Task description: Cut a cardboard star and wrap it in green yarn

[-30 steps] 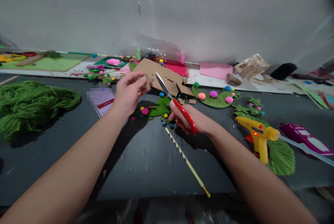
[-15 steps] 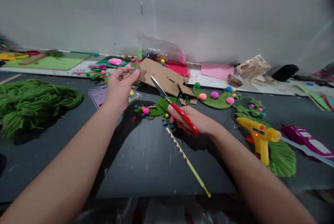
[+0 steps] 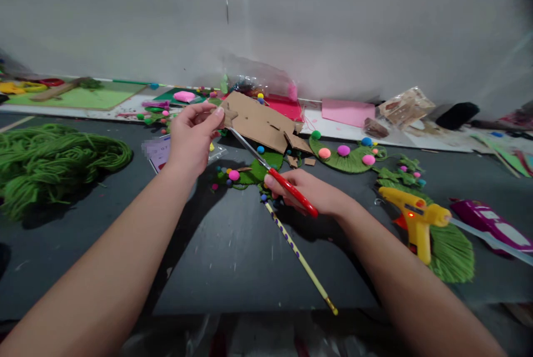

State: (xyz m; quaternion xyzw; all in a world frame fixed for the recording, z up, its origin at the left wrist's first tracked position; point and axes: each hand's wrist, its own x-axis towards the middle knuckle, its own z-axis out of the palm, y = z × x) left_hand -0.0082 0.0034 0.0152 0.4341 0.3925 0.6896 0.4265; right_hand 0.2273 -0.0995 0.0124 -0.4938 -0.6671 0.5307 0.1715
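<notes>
Between thumb and fingers, my left hand [image 3: 195, 132] pinches a small star-shaped piece of cardboard [image 3: 230, 116], part of it hidden by the fingers. My right hand [image 3: 297, 190] grips red-handled scissors [image 3: 287, 184]; their blades point up and left, with the tip at or very near the cardboard star's lower edge. Behind the scissors lies a larger sheet of brown cardboard [image 3: 260, 124] with a torn, cut edge. Below the hands are green yarn decorations with coloured pom-poms [image 3: 234, 175], and a yellow pencil [image 3: 306, 268] lies on the dark table.
Green yarn [image 3: 58, 162] is heaped at the left. At the right, a lit yellow glue gun [image 3: 420, 218] rests by a green yarn wreath piece [image 3: 453, 251] and a purple case [image 3: 491, 221]. A pom-pom arc [image 3: 347, 162] and pink paper [image 3: 348, 112] lie farther back.
The scissors' tip has moved left and slightly down, from beside the cardboard star to its lower edge. My left hand has stayed nearly in place.
</notes>
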